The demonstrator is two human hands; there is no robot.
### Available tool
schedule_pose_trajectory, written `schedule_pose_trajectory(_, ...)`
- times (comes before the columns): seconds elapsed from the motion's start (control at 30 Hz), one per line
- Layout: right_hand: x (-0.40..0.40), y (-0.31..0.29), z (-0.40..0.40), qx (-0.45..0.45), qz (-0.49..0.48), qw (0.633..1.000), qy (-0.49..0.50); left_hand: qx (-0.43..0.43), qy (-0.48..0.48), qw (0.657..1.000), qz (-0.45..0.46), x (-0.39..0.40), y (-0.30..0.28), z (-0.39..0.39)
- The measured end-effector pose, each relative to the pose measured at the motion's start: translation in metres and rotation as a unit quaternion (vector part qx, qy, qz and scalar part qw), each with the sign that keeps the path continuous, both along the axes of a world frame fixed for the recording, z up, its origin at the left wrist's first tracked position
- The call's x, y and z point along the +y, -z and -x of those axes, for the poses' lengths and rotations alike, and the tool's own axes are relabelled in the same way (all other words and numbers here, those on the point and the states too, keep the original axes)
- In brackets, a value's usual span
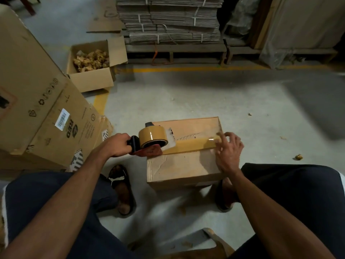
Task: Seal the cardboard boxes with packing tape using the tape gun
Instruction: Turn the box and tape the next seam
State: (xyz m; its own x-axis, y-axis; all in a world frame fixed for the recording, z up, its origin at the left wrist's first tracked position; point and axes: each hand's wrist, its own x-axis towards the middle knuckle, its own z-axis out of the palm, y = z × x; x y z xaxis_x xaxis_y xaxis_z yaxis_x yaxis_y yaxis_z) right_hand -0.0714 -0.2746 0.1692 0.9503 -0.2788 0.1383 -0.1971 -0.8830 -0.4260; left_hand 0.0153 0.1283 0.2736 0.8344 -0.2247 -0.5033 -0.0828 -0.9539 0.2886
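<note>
**Taping the small box, strip half laid**

Large printed carton (pixel 43 116) at 9 o'clock; open box of scraps (pixel 91 66) at 11. Small cardboard box (pixel 179 165) sits on the floor between my feet, at centre. A tape strip (pixel 194 145) runs across its top. My left hand (pixel 117 144) is clamped round the handle of the tape gun (pixel 152 140), which rests on the box's 9 o'clock edge. My right hand (pixel 228 152), fingers spread and relaxed, touches the strip's 3 o'clock end.

Small cardboard box (pixel 179 165) on floor, flaps closed. Brown tape strip (pixel 194 145) across top seam. Red tape gun (pixel 152 142) with tan roll at box's left edge, tilted.
</note>
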Motion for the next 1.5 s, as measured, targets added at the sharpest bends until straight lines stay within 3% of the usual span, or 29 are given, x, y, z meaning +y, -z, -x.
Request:
schedule_pose_trajectory(0.13,0.006,0.002,0.011,0.029,0.073,0.986,-0.147,-0.025,0.021,0.998,-0.050,-0.020,-0.011,-0.001)
schedule_pose_trajectory(0.7,0.014,-0.009,0.006,0.078,0.036,0.991,-0.105,-0.125,0.113,0.975,-0.146,-0.067,-0.036,-0.005)
schedule_pose_trajectory(1.5,0.076,-0.004,-0.012,0.056,-0.001,0.973,-0.223,-0.078,0.086,0.986,-0.120,-0.060,-0.031,-0.012)
